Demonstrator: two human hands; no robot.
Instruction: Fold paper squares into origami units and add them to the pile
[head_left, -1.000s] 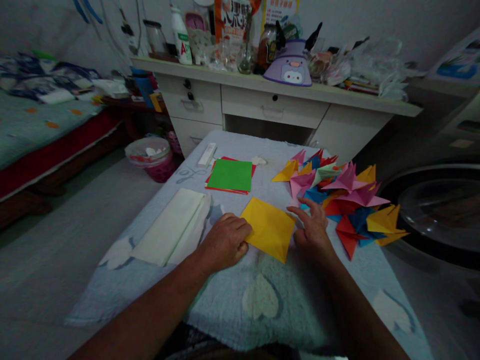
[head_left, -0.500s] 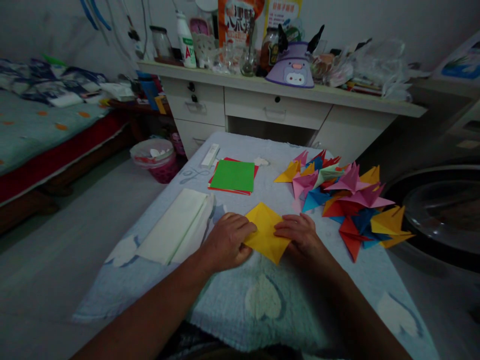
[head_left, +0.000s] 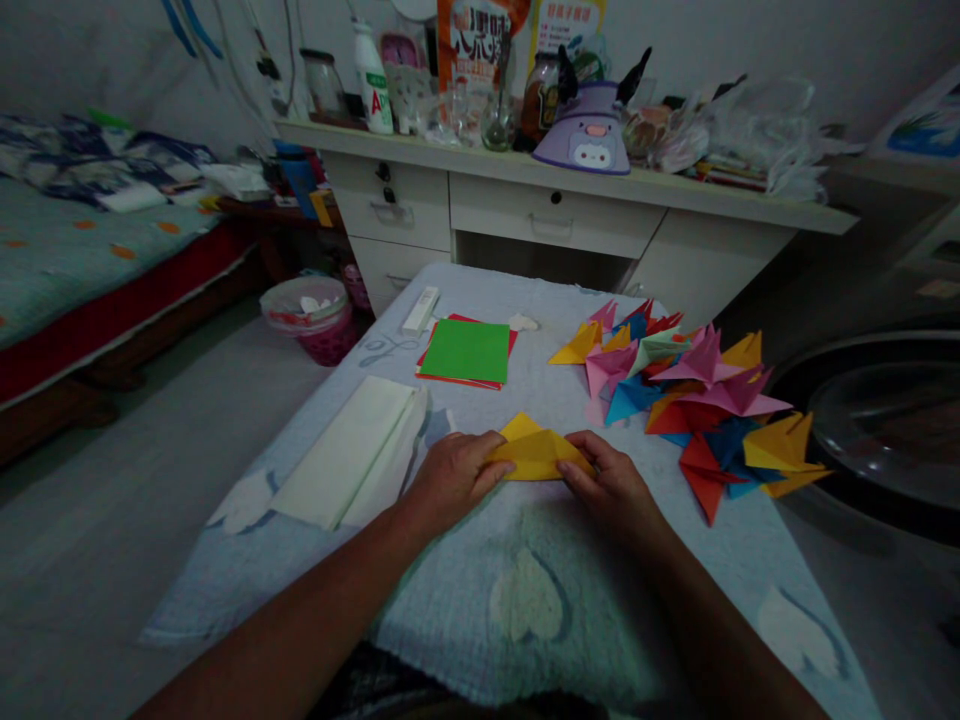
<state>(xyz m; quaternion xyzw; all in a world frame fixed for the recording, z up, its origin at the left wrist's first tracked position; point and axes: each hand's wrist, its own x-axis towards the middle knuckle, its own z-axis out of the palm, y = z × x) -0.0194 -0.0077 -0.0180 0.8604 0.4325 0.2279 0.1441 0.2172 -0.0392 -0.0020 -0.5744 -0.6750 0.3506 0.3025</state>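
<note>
A sheet of yellow origami paper is held over the near middle of the table, its lower part folded up so that a straight edge faces me. My left hand pinches its left corner between thumb and fingers. On the right corner, my right hand grips in the same way. Behind the hands lies a stack of square coloured paper, green on top. To the right sits a pile of folded paper cranes in pink, red, blue, orange and yellow.
A folded white paper packet lies left of my hands, and a small white box lies farther back. The cloth-covered table meets a white cabinet at the back. A pink waste basket stands on the floor at left.
The yellow paper was a flat diamond with its point toward me; that near half is now folded upward. Both hands have shifted to pinch the side corners.
</note>
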